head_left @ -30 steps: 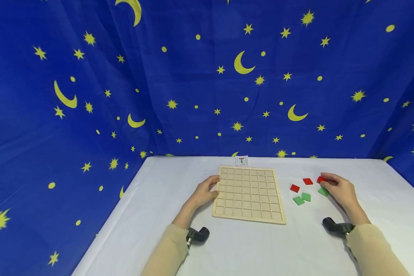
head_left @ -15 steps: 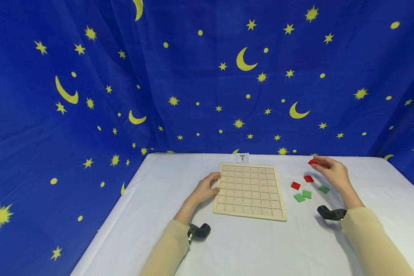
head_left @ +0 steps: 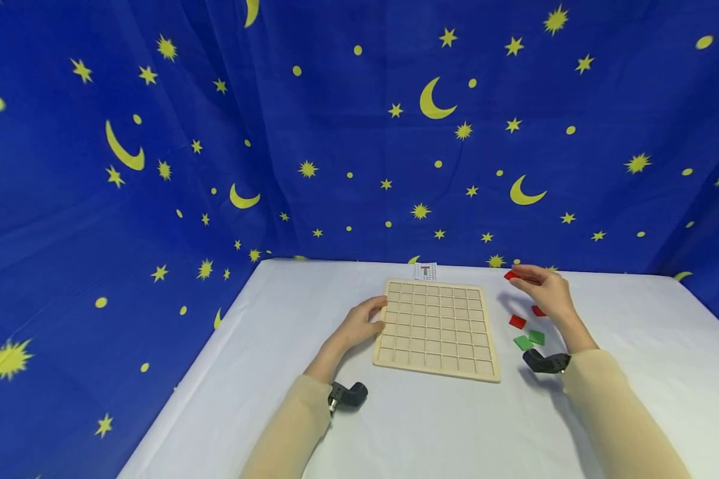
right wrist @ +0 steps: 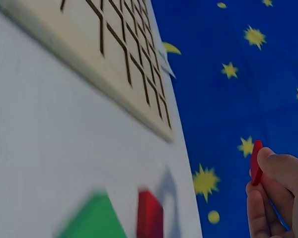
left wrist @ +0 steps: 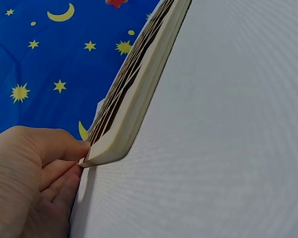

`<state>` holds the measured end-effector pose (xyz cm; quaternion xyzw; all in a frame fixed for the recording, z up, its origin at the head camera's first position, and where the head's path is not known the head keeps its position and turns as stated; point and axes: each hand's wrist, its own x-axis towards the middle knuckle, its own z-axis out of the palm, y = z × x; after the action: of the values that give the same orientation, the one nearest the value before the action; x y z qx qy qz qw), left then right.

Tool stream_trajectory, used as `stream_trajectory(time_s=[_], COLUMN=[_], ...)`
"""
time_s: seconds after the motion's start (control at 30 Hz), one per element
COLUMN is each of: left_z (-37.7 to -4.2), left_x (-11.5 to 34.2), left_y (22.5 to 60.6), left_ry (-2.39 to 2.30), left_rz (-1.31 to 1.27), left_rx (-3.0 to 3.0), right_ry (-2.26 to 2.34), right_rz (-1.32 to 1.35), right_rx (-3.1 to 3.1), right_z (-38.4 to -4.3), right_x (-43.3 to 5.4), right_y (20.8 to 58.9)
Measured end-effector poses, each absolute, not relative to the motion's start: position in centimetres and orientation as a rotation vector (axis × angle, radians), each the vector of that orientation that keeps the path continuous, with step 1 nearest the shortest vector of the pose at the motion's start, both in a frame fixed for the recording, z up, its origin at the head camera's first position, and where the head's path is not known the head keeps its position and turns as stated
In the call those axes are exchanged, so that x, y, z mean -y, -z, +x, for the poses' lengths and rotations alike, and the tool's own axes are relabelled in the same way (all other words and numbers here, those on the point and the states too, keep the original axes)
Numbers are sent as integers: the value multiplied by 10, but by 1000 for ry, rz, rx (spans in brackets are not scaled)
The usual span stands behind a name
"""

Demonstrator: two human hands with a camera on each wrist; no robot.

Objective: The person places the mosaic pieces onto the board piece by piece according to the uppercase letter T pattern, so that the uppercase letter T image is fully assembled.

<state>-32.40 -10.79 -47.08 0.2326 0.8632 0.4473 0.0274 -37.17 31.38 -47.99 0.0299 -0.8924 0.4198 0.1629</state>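
Observation:
My left hand [head_left: 359, 324] grips the left edge of a wooden grid board [head_left: 437, 329], thumb and fingers at its rim in the left wrist view. Between thumb and fingers of my right hand [head_left: 545, 290] is a red square tile [right wrist: 257, 162], raised above the table to the right of the board's far corner. Two other red tiles lie below that hand: one in full view [head_left: 517, 322], the other partly covered by the hand. Two green tiles [head_left: 536, 337] lie near them; my right wrist hides the spot of a third.
A small printed grid card [head_left: 425, 271] with a red and green pattern lies behind the board. White cloth covers the table [head_left: 443, 426]. A blue curtain [head_left: 335, 133] with stars and moons rises behind and at the sides.
My right hand has lifted the red tile off the table and carried it away from me and left, toward the board. The left hand stays at the board's edge. The head view shifts slightly.

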Motion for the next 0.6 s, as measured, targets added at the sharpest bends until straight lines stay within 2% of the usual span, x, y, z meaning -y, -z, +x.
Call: stream_trajectory(time_s=[0.17,0.6], left_z=[-325,-325], left_x=[109,109], left_y=[472,470], left_ry=[-1393,-1361], left_rz=[706,696], left_rx=[-2658,-2671], right_ry=[-1365,-1556], right_rz=[217,404], right_rx=[2545,2551], right_z=[-342,-359], right_x=[-261,-185], right_y=[435,433])
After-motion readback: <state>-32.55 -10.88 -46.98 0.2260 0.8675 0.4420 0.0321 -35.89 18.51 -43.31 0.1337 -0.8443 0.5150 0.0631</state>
